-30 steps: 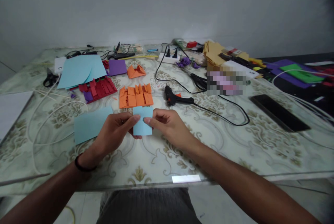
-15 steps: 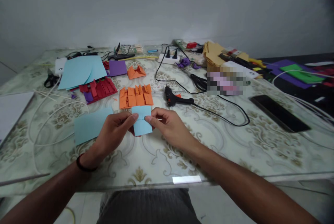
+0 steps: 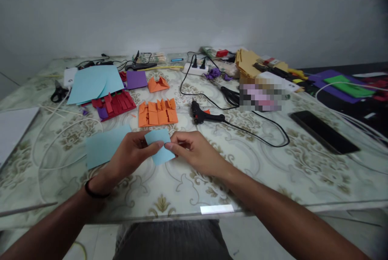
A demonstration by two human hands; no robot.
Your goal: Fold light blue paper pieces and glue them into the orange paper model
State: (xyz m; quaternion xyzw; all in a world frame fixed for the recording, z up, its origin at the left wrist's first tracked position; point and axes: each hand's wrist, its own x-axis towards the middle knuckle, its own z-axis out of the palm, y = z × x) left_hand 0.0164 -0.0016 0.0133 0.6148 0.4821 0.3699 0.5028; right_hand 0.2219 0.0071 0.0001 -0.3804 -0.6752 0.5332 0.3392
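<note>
Both hands grip one small piece of light blue paper [image 3: 162,158] above the near middle of the table. My left hand [image 3: 129,153] pinches it from the left, thumb lying on its face. From the right, my right hand [image 3: 192,151] pinches the opposite edge, its thumb tip close to the left one. The fingers behind the paper are mostly hidden. Just beyond it lie folded orange paper pieces [image 3: 158,113]. Partly under my left forearm and hand rests a larger light blue sheet [image 3: 103,146].
A black glue gun [image 3: 209,115] with its cord lies right of the orange pieces, near black scissors [image 3: 232,96]. A phone [image 3: 324,130] is at the right. Folded red pieces [image 3: 117,104], a blue sheet stack [image 3: 93,84] and a white cable [image 3: 39,146] occupy the left.
The small blue paper has come slightly nearer to me and turned, so it now sits tilted. Both thumbs have shifted with it and are closer together.
</note>
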